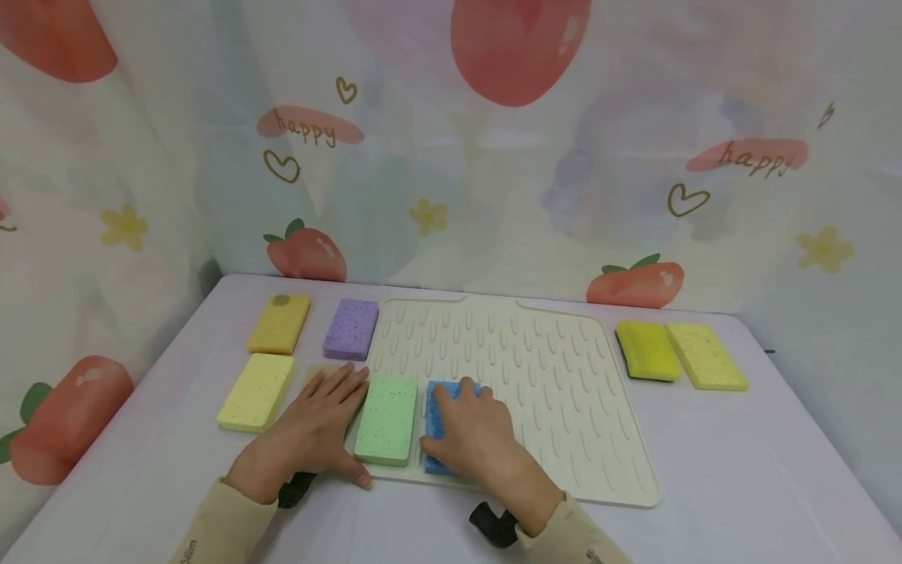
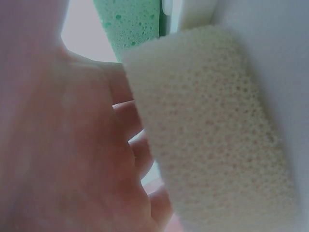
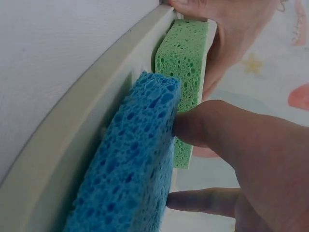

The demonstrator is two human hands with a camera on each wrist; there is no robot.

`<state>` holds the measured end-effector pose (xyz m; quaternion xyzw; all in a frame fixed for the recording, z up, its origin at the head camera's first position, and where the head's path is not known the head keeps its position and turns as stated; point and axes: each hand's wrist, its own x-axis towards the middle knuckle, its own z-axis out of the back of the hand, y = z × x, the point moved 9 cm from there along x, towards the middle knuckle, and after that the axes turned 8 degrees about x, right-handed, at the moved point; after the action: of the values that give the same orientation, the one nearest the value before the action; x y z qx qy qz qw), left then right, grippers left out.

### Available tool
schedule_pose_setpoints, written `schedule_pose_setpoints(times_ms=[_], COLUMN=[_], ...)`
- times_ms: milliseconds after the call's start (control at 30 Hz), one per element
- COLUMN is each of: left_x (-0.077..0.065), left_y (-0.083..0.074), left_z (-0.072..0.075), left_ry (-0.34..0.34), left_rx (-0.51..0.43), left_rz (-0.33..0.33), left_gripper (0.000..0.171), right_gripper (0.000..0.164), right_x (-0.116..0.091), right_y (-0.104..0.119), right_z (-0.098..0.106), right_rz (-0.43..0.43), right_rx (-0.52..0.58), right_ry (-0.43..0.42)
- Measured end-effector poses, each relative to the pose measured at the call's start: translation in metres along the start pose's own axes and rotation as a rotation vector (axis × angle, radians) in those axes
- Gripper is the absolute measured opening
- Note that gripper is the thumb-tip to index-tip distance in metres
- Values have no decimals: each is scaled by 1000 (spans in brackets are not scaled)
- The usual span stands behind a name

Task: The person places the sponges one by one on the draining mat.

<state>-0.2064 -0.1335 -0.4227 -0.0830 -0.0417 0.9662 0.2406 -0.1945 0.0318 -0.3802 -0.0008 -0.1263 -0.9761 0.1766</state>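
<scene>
My left hand [image 1: 320, 419] lies spread with its fingers straight, over a beige sponge [image 2: 207, 130] that it mostly hides in the head view. Its fingertips are beside a green speckled sponge [image 1: 386, 421] on the left front of a cream ribbed mat [image 1: 564, 407]. Its thumb reaches the mat's front edge. A blue sponge [image 3: 120, 159] lies flat on the mat, right of the green one. The right hand [image 1: 479, 431] is over it, with the thumb and a finger [image 3: 205, 200] touching its upper face. Part of the blue sponge is hidden.
To the left are a tan sponge [image 1: 279, 325], a pale yellow sponge [image 1: 257, 392] and a purple sponge [image 1: 351, 329]. At the right lie a bright yellow sponge [image 1: 647, 350] with a dark underside and another pale yellow sponge [image 1: 707, 356]. A printed curtain [image 1: 493, 196] hangs behind the table.
</scene>
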Motion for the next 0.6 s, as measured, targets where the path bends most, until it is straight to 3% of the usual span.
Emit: schedule_pose_setpoints(times_ms=[167,400,600], left_x=[-1,-3,-2], left_y=[-1,-2,-2], left_z=[2,5,3], left_ry=[-6,-19,-16], left_rx=[6,9,1], left_rz=[-4,-10,-13], left_gripper=[135,136,136], right_gripper=[61,73,77], right_x=[-1,-1,-4], right_y=[-4,-10,-12], right_z=[3,-5,-7], right_rz=[-3,-14,-26], right_rx=[-5,20,-27], right_ry=[-33,31,42])
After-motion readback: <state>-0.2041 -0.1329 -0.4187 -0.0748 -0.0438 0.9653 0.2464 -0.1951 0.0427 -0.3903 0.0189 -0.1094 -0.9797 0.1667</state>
